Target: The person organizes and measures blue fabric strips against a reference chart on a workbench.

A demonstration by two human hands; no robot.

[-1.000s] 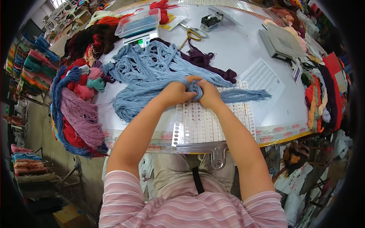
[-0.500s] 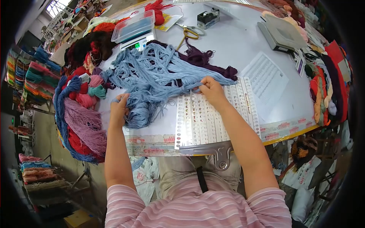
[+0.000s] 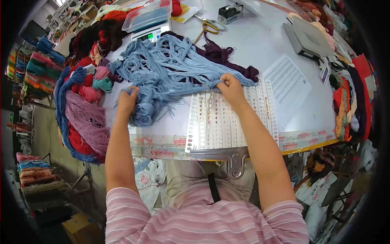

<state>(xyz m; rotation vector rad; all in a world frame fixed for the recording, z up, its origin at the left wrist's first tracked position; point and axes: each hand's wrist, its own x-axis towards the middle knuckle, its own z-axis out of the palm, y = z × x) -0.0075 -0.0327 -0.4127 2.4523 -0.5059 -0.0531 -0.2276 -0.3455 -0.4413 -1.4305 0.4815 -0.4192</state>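
A large loose heap of light blue yarn (image 3: 162, 61) spreads over the table in front of me. My right hand (image 3: 229, 87) pinches a strand of it at the heap's right lower edge, above a white card with rows of punched holes (image 3: 215, 122). At the heap's left end, my left hand (image 3: 126, 99) is closed on blue yarn beside a bunched clump. Dark purple yarn (image 3: 219, 53) lies partly under the blue. A clipboard with a metal clip (image 3: 235, 164) holds the card at the table's front edge.
Scissors with yellow handles (image 3: 209, 28) lie behind the heap, near a digital scale (image 3: 152, 34) bearing a plastic box (image 3: 148, 18). Coloured skeins (image 3: 87, 118) hang over the left edge. A printed sheet (image 3: 286, 83), a grey case (image 3: 308, 38) and more skeins (image 3: 345, 101) are at right.
My left hand has shifted slightly left, still at the yarn. My right hand keeps its pinch, a little farther right. The whole view has shifted slightly.
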